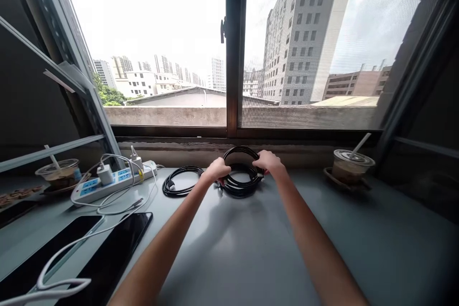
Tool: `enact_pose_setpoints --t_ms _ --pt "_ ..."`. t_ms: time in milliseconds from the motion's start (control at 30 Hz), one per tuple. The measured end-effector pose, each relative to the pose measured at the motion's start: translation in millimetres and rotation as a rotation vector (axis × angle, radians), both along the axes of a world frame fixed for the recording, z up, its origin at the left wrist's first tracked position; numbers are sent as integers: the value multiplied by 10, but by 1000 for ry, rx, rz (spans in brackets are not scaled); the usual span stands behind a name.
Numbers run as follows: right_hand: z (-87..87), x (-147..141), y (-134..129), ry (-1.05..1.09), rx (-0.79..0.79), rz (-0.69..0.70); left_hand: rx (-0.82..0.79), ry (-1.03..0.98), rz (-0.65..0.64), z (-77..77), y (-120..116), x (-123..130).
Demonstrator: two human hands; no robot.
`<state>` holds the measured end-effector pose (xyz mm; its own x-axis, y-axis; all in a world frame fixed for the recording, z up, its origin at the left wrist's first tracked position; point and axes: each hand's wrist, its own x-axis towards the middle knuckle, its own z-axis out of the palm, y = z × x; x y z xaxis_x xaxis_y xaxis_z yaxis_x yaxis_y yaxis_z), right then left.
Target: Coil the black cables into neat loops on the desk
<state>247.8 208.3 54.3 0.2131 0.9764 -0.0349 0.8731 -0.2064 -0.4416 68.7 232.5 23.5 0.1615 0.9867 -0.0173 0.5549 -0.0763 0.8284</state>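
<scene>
My left hand (pixel 218 170) and my right hand (pixel 269 162) grip opposite sides of a coiled black cable (pixel 241 148). The coil stands tilted up toward the window, its top arc showing between my hands. More black loops (pixel 241 192) lie on the desk just below it; whether these form a separate coil I cannot tell. Beside my left hand lies another black cable coil (pixel 179 194), flat, with a plug end showing inside its ring. My fingertips are partly hidden behind the loops.
On the left, a white power strip (pixel 118 180) holds chargers and a trailing white cable (pixel 107 230). Two dark flat-screen devices, one a tablet (pixel 118 248), lie nearer me. Lidded drink cups stand at the far left (pixel 59 174) and right (pixel 352 166). A window frame (pixel 233 81) rises behind the desk (pixel 229 258).
</scene>
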Motion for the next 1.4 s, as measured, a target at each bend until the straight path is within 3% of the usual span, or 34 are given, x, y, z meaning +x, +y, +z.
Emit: enact_pose_setpoints --t_ms 133,333,500,767,1033,1400 --pt "-133 -4 79 0 -42 7 -63 138 15 -79 21 27" --pt "-248 22 172 3 -25 88 -61 241 -34 -59 -34 59" --pt "-327 -34 209 -77 7 115 6 418 -23 -103 -56 124" --pt "-533 -110 283 -228 54 139 216 694 1 -299 -71 194" --pt "-649 -183 318 -218 275 228 275 760 -62 -480 27 145" --pt "-753 -144 403 -140 403 65 467 744 -49 -542 100 192"
